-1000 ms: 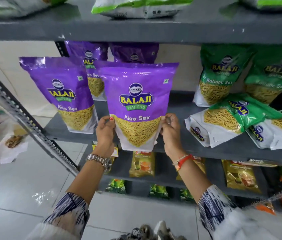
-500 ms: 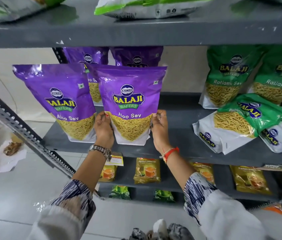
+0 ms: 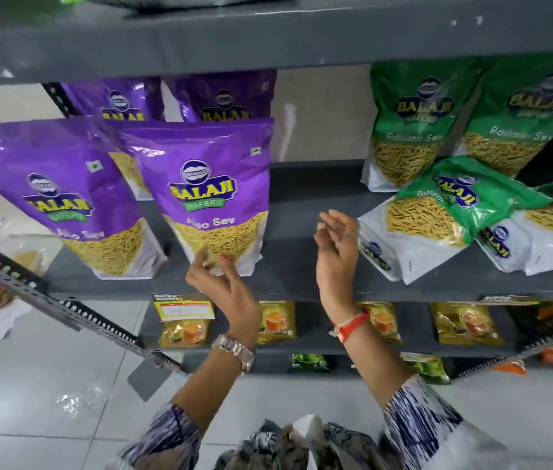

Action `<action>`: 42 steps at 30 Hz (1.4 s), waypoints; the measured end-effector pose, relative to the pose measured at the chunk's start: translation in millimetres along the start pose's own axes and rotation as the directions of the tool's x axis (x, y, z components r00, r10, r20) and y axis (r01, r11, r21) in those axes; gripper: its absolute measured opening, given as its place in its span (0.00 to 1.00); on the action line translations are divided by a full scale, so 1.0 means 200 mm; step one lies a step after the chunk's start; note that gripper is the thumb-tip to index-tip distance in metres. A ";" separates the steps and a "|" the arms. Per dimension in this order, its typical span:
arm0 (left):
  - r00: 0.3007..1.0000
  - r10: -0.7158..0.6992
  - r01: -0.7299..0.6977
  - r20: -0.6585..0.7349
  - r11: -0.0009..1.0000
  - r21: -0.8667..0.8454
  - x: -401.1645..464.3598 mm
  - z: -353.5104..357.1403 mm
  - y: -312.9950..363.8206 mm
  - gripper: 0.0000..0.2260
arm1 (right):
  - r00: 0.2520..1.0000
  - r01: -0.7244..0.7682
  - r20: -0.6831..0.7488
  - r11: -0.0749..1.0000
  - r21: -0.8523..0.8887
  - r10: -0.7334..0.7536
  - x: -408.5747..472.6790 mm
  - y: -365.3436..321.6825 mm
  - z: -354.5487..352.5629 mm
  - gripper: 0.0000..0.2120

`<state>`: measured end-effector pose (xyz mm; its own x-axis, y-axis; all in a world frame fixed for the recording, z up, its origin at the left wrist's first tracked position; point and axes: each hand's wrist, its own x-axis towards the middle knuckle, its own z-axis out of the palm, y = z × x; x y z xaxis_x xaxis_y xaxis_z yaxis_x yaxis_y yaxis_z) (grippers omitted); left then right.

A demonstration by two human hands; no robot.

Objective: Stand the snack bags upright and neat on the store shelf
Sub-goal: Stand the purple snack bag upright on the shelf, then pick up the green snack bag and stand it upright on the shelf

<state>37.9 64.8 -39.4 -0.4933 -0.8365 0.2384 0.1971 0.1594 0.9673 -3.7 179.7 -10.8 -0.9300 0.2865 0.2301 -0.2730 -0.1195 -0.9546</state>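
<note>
Head view: my left hand [image 3: 224, 286] and right hand [image 3: 336, 252] are spread, empty. Toppled green bag [image 3: 437, 218] at three o'clock looks light, crinkly, slippery; I'd pinch its side edges.

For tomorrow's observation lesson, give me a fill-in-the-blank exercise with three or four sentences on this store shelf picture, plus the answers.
1. The upright bags on the left of the grey shelf are coloured ____.
2. The purple Aloo Sev bag stands ____.
3. The green Ratlami Sev bag at the front lies ____ on its side.
4. The right hand holds ____.

Missing words: purple; upright; tipped over; nothing
</note>
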 end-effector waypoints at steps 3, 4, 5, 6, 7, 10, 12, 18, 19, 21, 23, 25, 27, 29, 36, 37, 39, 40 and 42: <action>0.974 -0.024 0.035 0.225 0.998 -0.044 -0.20 0.18 0.08 0.09 | 0.965 -0.025 -0.262 1.000 0.005 0.026 0.11 -0.07 -0.27 0.13; 0.947 0.003 0.021 0.322 0.997 -0.070 -0.24 0.26 0.12 0.07 | 0.942 -0.040 -0.332 0.999 0.004 0.039 0.15 -0.09 -0.37 0.11; 0.910 0.021 0.016 0.414 0.996 -0.087 -0.26 0.35 0.17 0.07 | 0.921 -0.047 -0.388 0.999 -0.010 0.039 0.20 -0.08 -0.46 0.08; 0.864 0.019 0.026 0.504 0.996 -0.081 -0.27 0.44 0.20 0.07 | 0.896 -0.079 -0.440 0.996 -0.041 0.053 0.25 -0.08 -0.55 0.05; 0.811 0.003 0.029 0.586 0.999 -0.044 -0.26 0.54 0.22 0.08 | 0.869 -0.107 -0.492 0.992 -0.064 0.062 0.29 -0.07 -0.62 0.05; 0.674 -0.097 -0.068 0.732 0.979 0.191 -0.21 0.85 0.24 0.11 | 0.798 -0.255 -0.570 0.967 -0.023 0.197 0.38 -0.03 -0.80 0.10; 0.566 -0.228 -0.157 0.792 0.913 0.375 -0.19 1.04 0.25 0.12 | 0.786 -0.373 -0.523 0.928 0.025 0.330 0.42 0.05 -0.87 0.15; 0.237 -0.519 0.000 0.821 0.846 0.534 -0.13 1.24 0.22 0.22 | 0.682 -0.590 -0.328 0.757 0.281 0.653 0.47 0.07 -0.92 0.08; 0.242 -0.516 -0.046 0.822 0.840 0.541 -0.14 1.24 0.21 0.25 | 0.684 -0.592 -0.333 0.761 0.265 0.649 0.47 0.07 -0.94 0.07; 0.293 -0.500 -0.103 0.815 0.831 0.547 -0.19 1.24 0.27 0.17 | 0.713 -0.589 -0.370 0.795 0.143 0.595 0.47 0.06 -0.97 0.07; 0.359 -0.477 -0.030 0.802 0.853 0.521 -0.26 1.24 0.28 0.11 | 0.736 -0.586 -0.372 0.808 0.069 0.565 0.46 0.06 -1.00 0.06; 0.407 -0.458 0.053 0.790 0.875 0.481 -0.31 1.23 0.28 0.09 | 0.751 -0.564 -0.377 0.823 0.061 0.542 0.44 0.05 -1.04 0.06; 0.439 -0.481 0.126 0.759 0.869 0.478 -0.34 1.19 0.24 0.07 | 0.778 -0.526 -0.355 0.847 0.082 0.518 0.41 0.02 -1.09 0.08; 0.466 -0.546 0.209 0.696 0.833 0.513 -0.38 1.12 0.22 0.09 | 0.791 -0.511 -0.330 0.853 0.110 0.516 0.39 0.00 -1.14 0.11; 0.512 -0.482 0.395 0.711 0.867 0.303 -0.53 0.92 0.34 0.12 | 0.873 -0.415 -0.252 0.907 0.070 0.418 0.39 -0.11 -1.22 0.07; 0.522 -0.459 0.399 0.719 0.876 0.270 -0.55 0.88 0.35 0.12 | 0.887 -0.384 -0.246 0.920 0.073 0.390 0.39 -0.14 -1.23 0.06; 0.551 -0.406 0.397 0.729 0.896 0.199 -0.57 0.81 0.37 0.12 | 0.901 -0.357 -0.234 0.931 0.079 0.365 0.38 -0.21 -1.25 0.06; 0.566 -0.377 0.395 0.733 0.905 0.161 -0.59 0.78 0.39 0.13 | 0.907 -0.346 -0.219 0.933 0.096 0.359 0.37 -0.24 -1.26 0.06; 0.600 -0.326 0.387 0.730 0.918 0.092 -0.61 0.73 0.43 0.12 | 0.922 -0.322 -0.179 0.936 0.139 0.344 0.35 -0.29 -1.27 0.06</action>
<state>-8.2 256.6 28.0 -0.9790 -0.1716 -0.1097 -0.0880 -0.1291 0.9877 8.7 449.3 12.2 -0.9072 0.3931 -0.1499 0.0100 -0.3360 -0.9418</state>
